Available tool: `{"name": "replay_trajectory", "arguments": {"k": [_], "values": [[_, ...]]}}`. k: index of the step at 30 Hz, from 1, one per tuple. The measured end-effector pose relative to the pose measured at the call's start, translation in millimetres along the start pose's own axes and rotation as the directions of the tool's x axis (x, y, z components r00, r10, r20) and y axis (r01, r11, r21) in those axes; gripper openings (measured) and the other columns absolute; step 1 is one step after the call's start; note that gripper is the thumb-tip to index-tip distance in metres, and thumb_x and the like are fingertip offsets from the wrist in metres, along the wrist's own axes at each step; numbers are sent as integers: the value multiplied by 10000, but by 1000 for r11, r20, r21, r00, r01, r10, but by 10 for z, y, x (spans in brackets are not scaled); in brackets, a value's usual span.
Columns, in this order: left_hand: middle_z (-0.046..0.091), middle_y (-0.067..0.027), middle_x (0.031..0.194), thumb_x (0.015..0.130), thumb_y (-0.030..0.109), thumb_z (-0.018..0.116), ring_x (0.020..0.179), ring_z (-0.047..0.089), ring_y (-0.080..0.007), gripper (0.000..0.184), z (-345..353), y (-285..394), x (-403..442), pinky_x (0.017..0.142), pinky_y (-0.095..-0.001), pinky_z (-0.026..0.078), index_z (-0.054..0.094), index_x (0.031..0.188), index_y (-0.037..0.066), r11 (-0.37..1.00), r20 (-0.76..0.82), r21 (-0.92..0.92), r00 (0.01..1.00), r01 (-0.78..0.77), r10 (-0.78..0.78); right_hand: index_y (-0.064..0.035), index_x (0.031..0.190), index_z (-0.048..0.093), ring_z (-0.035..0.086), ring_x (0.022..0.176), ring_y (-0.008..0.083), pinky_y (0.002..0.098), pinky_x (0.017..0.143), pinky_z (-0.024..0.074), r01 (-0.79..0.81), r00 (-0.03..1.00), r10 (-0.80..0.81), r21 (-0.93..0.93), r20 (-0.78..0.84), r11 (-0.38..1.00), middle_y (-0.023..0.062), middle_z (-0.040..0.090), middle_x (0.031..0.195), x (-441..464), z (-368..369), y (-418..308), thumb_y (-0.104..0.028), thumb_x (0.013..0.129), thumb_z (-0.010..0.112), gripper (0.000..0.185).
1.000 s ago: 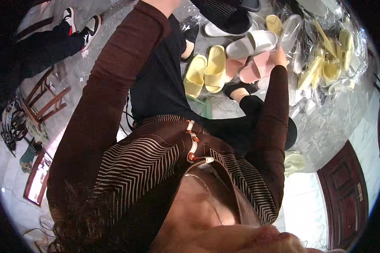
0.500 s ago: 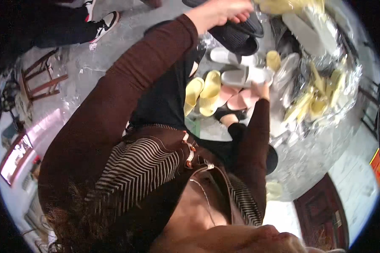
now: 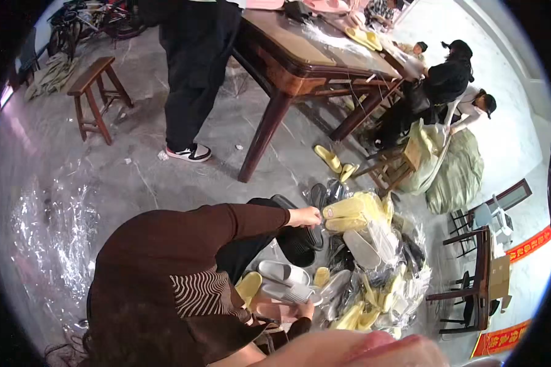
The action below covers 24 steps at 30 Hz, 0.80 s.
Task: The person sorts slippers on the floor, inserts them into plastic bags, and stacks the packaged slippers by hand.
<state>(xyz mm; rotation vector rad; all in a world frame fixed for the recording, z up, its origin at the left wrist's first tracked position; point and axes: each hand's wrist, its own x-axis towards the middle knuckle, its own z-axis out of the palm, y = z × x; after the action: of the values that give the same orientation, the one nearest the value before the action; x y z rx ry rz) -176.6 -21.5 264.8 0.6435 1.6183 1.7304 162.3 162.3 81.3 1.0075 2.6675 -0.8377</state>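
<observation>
My left hand (image 3: pixel 306 216) reaches forward with its fingers closed, right where a plastic bag of yellow slippers (image 3: pixel 348 212) meets a pair of black slippers (image 3: pixel 299 246). Which of these it grips cannot be made out. Lower down, my right hand (image 3: pixel 305 310) has its fingers closed at the toe of a light grey slipper (image 3: pixel 288 293). The other grey slipper (image 3: pixel 281 271) of that colour lies just above it. Pink slippers (image 3: pixel 275 310) are partly hidden below, and a yellow slipper (image 3: pixel 248 287) lies to the left, by my leg.
Right of my hands is a heap of bagged slippers (image 3: pixel 386 293). A wooden table (image 3: pixel 288 49) stands ahead, with a person in black trousers (image 3: pixel 193 73) beside it. There is a stool (image 3: pixel 95 92) at left. Other people (image 3: pixel 450 73) work near large green sacks (image 3: pixel 459 171).
The view has tilted up, bringing the table, stool and other people into sight. Both hands appear lower in the picture, still by the same slippers.
</observation>
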Motion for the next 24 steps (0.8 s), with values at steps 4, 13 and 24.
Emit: {"name": "replay_trajectory", "arguments": {"k": [4, 13, 24], "values": [[515, -45, 611, 728, 172, 529, 521, 498, -142, 148, 157, 796, -322, 422, -271, 375, 527, 817, 54, 996, 165, 68, 984, 53, -63, 8, 971, 550, 575, 651, 204, 314, 586, 480, -279, 958, 226, 394, 176, 876, 108, 613, 770, -480, -704, -570, -93, 660, 662, 346], [538, -89, 617, 765, 193, 540, 583, 581, -195, 205, 871, 2052, -1022, 508, -329, 492, 504, 882, 28, 953, 603, 295, 787, -73, -127, 3, 946, 542, 540, 583, 211, 319, 556, 465, -322, 947, 215, 675, 240, 664, 112, 590, 718, -248, -119, 332, -27, 645, 637, 317], [566, -126, 670, 789, 189, 547, 638, 598, -256, 206, 925, 2373, -1192, 588, -386, 522, 499, 870, 5, 887, 794, 448, 507, -112, -336, 22, 858, 556, 547, 591, 250, 347, 545, 459, -526, 835, 416, 746, 361, 408, 145, 588, 722, -367, -221, 61, -92, 603, 679, 305]]}}
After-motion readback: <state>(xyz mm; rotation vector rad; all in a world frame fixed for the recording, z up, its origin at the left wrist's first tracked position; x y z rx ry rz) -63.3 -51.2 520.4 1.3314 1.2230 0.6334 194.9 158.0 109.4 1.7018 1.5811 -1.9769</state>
